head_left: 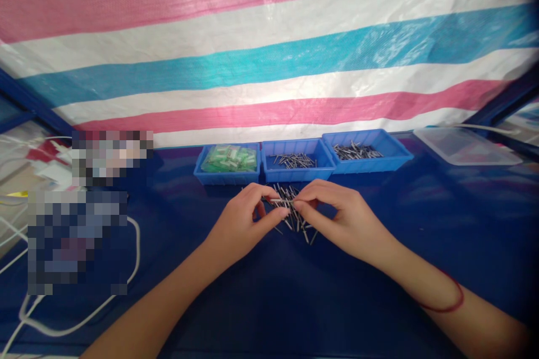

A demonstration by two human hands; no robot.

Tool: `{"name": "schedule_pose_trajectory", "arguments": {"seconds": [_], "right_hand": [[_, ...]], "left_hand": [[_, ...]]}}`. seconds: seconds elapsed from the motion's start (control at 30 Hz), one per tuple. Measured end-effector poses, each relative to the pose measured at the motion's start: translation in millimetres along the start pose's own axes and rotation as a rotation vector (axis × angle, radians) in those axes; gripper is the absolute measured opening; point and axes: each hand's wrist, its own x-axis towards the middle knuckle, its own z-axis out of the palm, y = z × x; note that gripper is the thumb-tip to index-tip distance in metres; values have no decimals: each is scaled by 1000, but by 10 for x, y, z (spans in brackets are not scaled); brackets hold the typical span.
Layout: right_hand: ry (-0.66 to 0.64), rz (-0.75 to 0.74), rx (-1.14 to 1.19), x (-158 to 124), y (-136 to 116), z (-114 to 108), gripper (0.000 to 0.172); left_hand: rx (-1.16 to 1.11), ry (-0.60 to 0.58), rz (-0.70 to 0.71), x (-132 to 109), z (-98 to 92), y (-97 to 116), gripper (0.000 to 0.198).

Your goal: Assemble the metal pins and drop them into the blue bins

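Between our two hands we have a thin metal pin [281, 200], held level above the middle of the worktop [303, 303], toward its far edge. Our left hand [244, 217] pinches one end between thumb and forefinger; our right hand [343, 216] has its thumb and forefinger closed on the other. Just below our fingertips we see a loose pile of similar pins [306, 230]. Beyond it, along the far edge, we have a row of blue bins: the left bin [227, 179] holds green packets [231, 159], while the middle bin [300, 174] and the right bin [374, 165] hold more pins. Near the far right corner lies a clear plastic lid [467, 146]; by the left edge, a white cable [137, 247] loops.
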Motion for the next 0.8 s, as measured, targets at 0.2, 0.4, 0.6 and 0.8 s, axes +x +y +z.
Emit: {"name": "schedule_pose_trajectory", "arguments": {"seconds": [0.2, 0.4, 0.6, 0.8], "right_hand": [[432, 207, -359, 94, 402, -411, 22], [487, 396, -618, 128, 756, -698, 31], [426, 318, -613, 120, 685, -565, 23], [348, 222, -549, 105, 485, -387, 16]], "left_hand": [[401, -80, 14, 18, -184, -109, 27], [653, -182, -22, -24, -245, -270, 29], [595, -282, -57, -5, -200, -271, 24], [529, -271, -39, 34, -174, -260, 19]]}}
